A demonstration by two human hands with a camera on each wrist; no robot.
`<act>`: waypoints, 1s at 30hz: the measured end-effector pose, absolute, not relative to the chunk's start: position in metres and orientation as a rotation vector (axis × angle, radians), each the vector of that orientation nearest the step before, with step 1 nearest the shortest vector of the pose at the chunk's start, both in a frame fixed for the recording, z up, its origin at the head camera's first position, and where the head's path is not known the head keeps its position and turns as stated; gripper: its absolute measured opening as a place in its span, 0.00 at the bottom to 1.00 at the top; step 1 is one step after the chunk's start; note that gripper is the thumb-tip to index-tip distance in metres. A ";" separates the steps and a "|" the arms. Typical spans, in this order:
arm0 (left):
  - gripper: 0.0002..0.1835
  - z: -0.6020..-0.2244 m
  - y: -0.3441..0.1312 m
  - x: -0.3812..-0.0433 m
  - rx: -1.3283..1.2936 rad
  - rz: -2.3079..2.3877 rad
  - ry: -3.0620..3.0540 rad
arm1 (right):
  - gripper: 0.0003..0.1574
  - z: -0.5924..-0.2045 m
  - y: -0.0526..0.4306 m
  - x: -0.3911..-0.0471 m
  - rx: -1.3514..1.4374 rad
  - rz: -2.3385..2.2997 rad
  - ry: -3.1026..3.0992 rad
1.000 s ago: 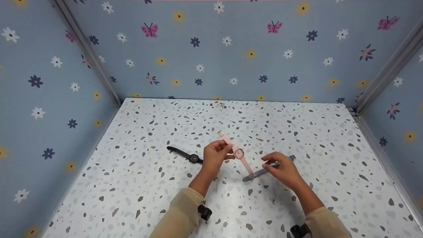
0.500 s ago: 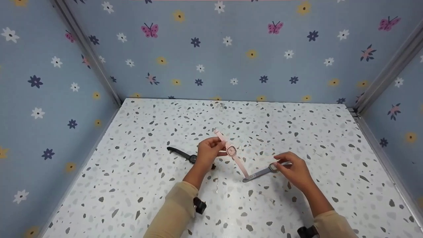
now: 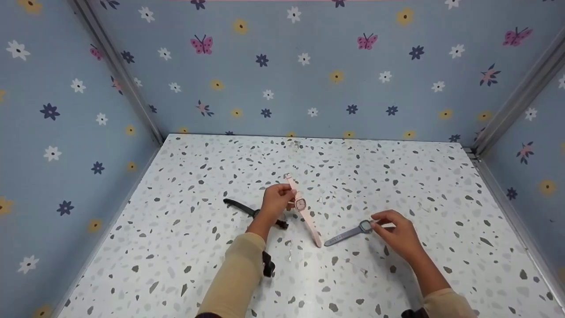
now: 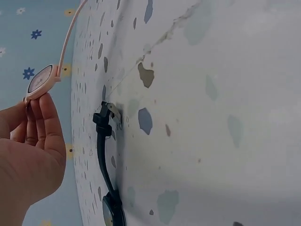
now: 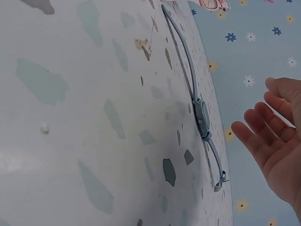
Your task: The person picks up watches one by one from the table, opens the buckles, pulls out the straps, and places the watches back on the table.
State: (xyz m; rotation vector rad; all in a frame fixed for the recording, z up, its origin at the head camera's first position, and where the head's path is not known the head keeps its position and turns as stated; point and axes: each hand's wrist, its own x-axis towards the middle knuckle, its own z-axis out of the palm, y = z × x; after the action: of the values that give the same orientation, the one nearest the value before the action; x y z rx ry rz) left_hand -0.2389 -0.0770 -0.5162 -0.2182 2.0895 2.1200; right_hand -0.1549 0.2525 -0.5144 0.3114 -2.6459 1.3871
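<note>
My left hand pinches a pink wristwatch by its strap close to the square case. The watch slants across the middle of the table, its lower strap end beside the tip of a grey-blue wristwatch. That grey-blue watch lies on the table to the right. My right hand hovers at its case, and in the right wrist view the loosely bent fingers hold nothing. Partly behind my left hand lies a black wristwatch; its buckle end and strap show in the left wrist view.
The white speckled table is bounded at the back and sides by blue panels printed with flowers and butterflies. Metal posts stand at the back corners.
My left hand has carried the pink watch leftward, and its strap end no longer overlaps the grey-blue watch. My right hand has shifted right and slightly nearer, uncovering the grey-blue watch's case.
</note>
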 end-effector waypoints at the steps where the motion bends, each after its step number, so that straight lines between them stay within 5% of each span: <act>1: 0.14 -0.517 -0.077 -0.240 -0.216 2.098 2.102 | 0.14 -0.515 0.253 -0.155 0.304 1.391 -2.651; 30: 0.08 -0.532 -0.068 -0.251 -0.297 1.087 2.940 | 0.15 -0.520 0.254 -0.151 0.218 1.462 -2.692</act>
State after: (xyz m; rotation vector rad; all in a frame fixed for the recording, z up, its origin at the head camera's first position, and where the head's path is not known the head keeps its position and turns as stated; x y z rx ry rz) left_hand -0.2515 -0.0677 -0.5315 -0.2972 2.9401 1.0873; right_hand -0.1510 0.2541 -0.5201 0.2179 -2.6916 1.4616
